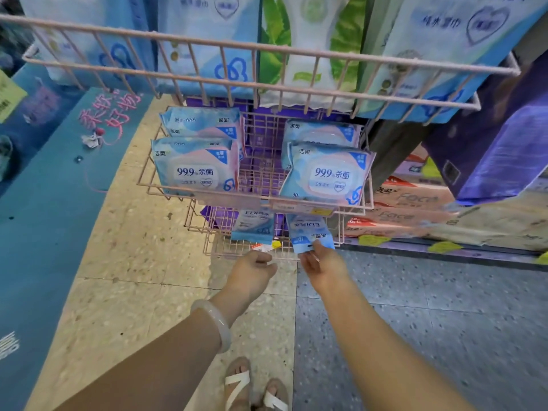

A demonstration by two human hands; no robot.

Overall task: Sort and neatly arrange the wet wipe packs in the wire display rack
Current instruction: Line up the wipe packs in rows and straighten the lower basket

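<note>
Right hand (321,264) pinching small wipe pack (310,232) at bottom basket (207,247), left hand (252,274) curled — empty

Pink coated wire rack (261,179), glossy plastic wipe packs (326,173), speckled stone floor (133,247)

Your right hand (321,266) covers the small pack's (310,234) lower corner | middle basket (258,200) hides both small packs' tops | top-shelf packs (207,40) cut off by upper edge | price tag (264,247) print unreadable
</note>
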